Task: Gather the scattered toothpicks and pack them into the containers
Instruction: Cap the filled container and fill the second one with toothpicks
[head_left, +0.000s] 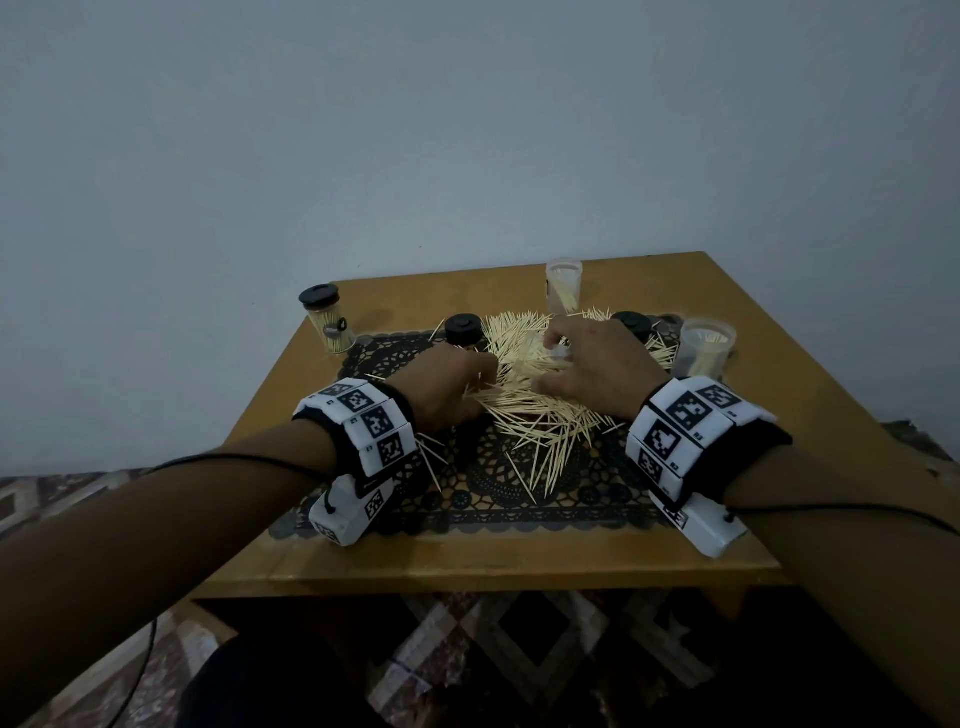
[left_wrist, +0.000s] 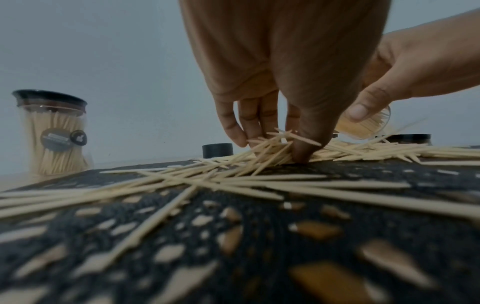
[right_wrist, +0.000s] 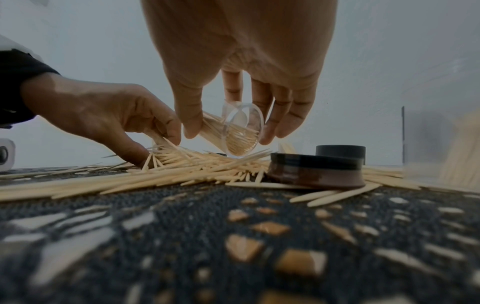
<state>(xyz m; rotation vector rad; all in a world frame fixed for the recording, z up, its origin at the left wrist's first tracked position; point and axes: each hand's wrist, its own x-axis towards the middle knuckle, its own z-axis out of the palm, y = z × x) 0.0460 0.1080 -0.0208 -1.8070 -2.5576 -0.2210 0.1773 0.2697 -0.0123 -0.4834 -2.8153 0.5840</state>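
On the black lace mat (head_left: 597, 499) that covered the wooden table (head_left: 467, 564), a big heap of toothpicks (head_left: 524, 400) lay spread from the centre out toward twelve o'clock. At about nine o'clock of the heap the left hand (head_left: 447, 387) had its fingertips (left_wrist: 241, 135) and thumb drawn together, pinching a small bunch of sticks against the mat. Just beside it, at about two o'clock, the right hand (head_left: 587, 364) clamped thumb and fingers around a small clear jar (right_wrist: 240, 131), tilted on its side, mouth toward the left hand, already holding many toothpicks. A capped full jar (head_left: 328, 325) stood at ten o'clock, two open jars (head_left: 563, 286) with some sticks at twelve and two o'clock, and loose black lids (right_wrist: 314, 170) rested among the pile. Packing looked well short of done. The likeliest trouble was the tilt: tipped lower, the sticks inside could slide back out. The pinched bunch lay crossed rather than aligned, so ends could snag on the rim and scatter. A careless wrist might also knock an open jar over.
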